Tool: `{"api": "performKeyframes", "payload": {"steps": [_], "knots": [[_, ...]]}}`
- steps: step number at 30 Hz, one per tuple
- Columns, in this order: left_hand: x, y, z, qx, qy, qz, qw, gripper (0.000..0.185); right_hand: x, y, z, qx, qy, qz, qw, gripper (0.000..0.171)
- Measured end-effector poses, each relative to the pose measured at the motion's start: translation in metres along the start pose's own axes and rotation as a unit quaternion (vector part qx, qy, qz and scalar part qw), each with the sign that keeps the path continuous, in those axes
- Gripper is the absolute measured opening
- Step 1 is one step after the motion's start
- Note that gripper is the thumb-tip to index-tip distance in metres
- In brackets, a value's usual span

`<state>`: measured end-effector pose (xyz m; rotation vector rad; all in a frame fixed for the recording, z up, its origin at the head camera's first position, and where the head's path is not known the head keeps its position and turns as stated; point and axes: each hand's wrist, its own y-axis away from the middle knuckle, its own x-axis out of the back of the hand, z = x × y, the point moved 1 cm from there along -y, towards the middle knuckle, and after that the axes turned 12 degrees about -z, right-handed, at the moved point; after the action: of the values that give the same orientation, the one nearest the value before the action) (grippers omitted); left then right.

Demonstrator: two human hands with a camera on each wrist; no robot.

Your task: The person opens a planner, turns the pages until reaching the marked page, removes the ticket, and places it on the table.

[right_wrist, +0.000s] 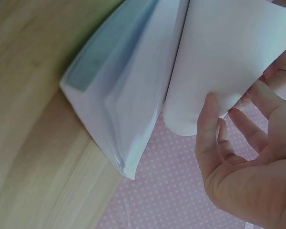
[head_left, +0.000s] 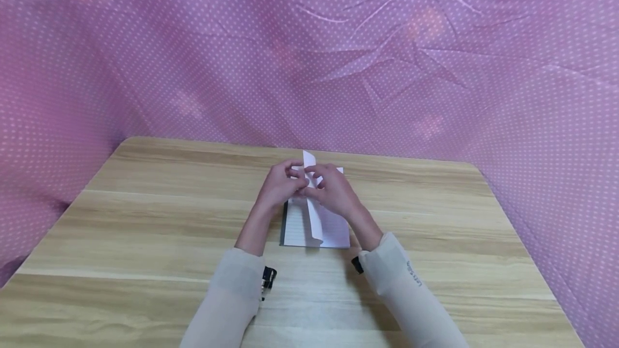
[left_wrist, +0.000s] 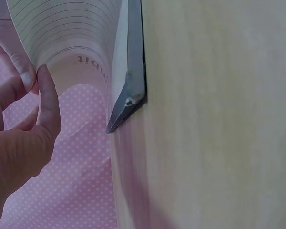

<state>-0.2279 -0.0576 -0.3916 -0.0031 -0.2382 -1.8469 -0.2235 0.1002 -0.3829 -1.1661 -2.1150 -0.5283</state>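
A lined notebook (head_left: 296,230) lies on the wooden table, one sheet (head_left: 314,222) of it standing up and curving over the middle. My left hand (head_left: 281,182) pinches the free edge of that sheet from the left. On the other side, my right hand (head_left: 337,192) holds the same edge between thumb and fingers. Both hands meet near the sheet's upper half. Ruled lines and some printed letters show on the curved sheet (left_wrist: 69,28) in the left wrist view. Its blank-looking side (right_wrist: 219,52) faces the right wrist camera. Part of the notebook is hidden behind my hands.
The notebook sits toward the far edge of the wood-grain table (head_left: 159,219). A pink cloth with white dots (head_left: 271,58) hangs behind and at both sides. Small black devices (head_left: 268,278) show at the cuffs of the light sleeves (head_left: 227,294).
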Motion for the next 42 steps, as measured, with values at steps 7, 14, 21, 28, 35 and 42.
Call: {"api": "performKeyframes", "payload": {"steps": [7, 14, 21, 28, 35, 42], "knots": [[-0.001, -0.001, 0.0, -0.004, -0.001, 0.009, 1.0, 0.055, -0.002, -0.002, 0.001, 0.004, 0.019, 0.009, 1.0, 0.054], [0.002, -0.001, -0.001, 0.0, 0.009, 0.007, 0.9999, 0.055, -0.002, 0.0, -0.001, 0.012, 0.018, 0.002, 1.0, 0.057], [0.008, 0.0, 0.0, 0.001, 0.042, -0.001, 0.9991, 0.055, 0.002, 0.001, 0.0, 0.027, -0.002, 0.002, 1.0, 0.059], [0.016, 0.003, -0.003, 0.004, 0.059, 0.009, 0.9982, 0.053, 0.008, 0.003, 0.008, 0.03, -0.047, 0.028, 0.998, 0.053], [0.026, 0.009, -0.007, -0.008, 0.074, 0.036, 0.9966, 0.054, 0.01, 0.0, 0.024, -0.003, -0.078, 0.039, 0.996, 0.05], [0.038, 0.015, -0.009, -0.029, 0.088, 0.05, 0.9944, 0.055, 0.015, -0.004, 0.038, -0.02, -0.095, 0.043, 0.994, 0.048]]}}
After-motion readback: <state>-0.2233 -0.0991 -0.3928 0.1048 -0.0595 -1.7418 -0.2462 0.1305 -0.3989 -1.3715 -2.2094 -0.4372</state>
